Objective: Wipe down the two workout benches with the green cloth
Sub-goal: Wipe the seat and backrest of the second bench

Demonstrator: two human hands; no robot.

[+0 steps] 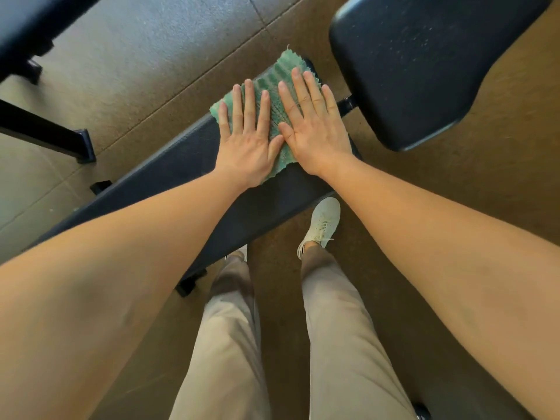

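Fingers point(249, 101) of both your hands lay spread flat, gripping nothing, pressing the green cloth point(274, 95) onto the narrow bench point(169, 171). Its far corner overhung the bench's end, near the second bench point(424, 65); bare padding stretched leftward.

Left hand point(247, 140) and right hand point(312, 128) flat, palms down, fingers point(250, 101) spread, thumbs touching, forearms extended

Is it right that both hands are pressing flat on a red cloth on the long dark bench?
Not quite: the head view shows a green ribbed cloth, not red. Both the left hand and right hand do press flat on it, on the long dark padded bench.
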